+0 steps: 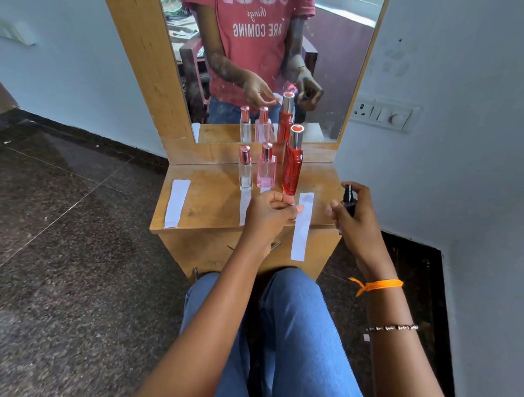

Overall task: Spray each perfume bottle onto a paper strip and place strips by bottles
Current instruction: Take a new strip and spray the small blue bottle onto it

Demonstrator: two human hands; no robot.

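— Hands?
— Right [353, 213] gripping dark bottle [349, 198] beside table [201, 202]; left [272, 210] pinching strip [302, 226] by red bottle [293, 163].
— Other strips?
— Lying before clear [245, 171] and pink [266, 168] bottles; spare [177, 202] far left.

Three capped bottles [266, 165] upright in a row, white strips [302, 226] before them, dark bottle [349, 201] aloft.

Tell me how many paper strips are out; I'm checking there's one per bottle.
3 in plain view: one at the table's left edge, one before the clear bottle, one in the left hand. Another may hide behind that hand.
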